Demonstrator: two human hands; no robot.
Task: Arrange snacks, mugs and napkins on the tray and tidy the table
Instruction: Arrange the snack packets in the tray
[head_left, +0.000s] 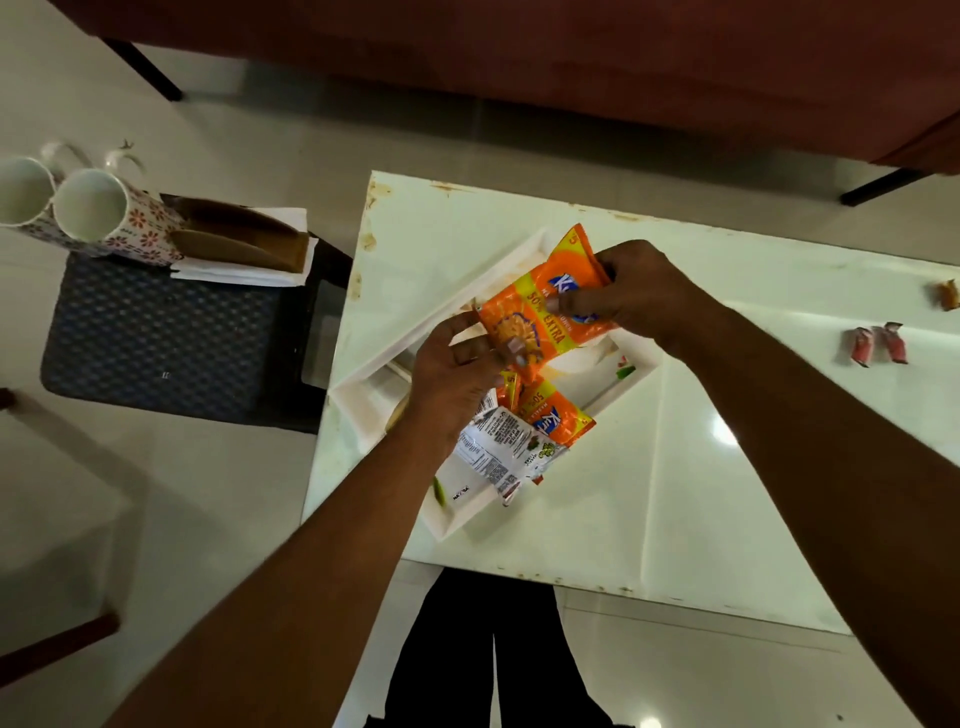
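An orange biscuit packet (545, 306) hangs above the white tray (363, 405), gripped at its lower end by the left hand (457, 369) and at its upper end by the right hand (634, 291), fingers closed on the wrapper. A second orange packet (550, 415) and a white packet (493, 447) lie in the tray on the white table (727, 467). Two mugs (88, 208) and napkins (244, 275) sit on a side stool (156, 332), well apart.

Home living room: sofa (519, 78), low white table (727, 467), tiled floor (156, 519), floral mugs (104, 213).
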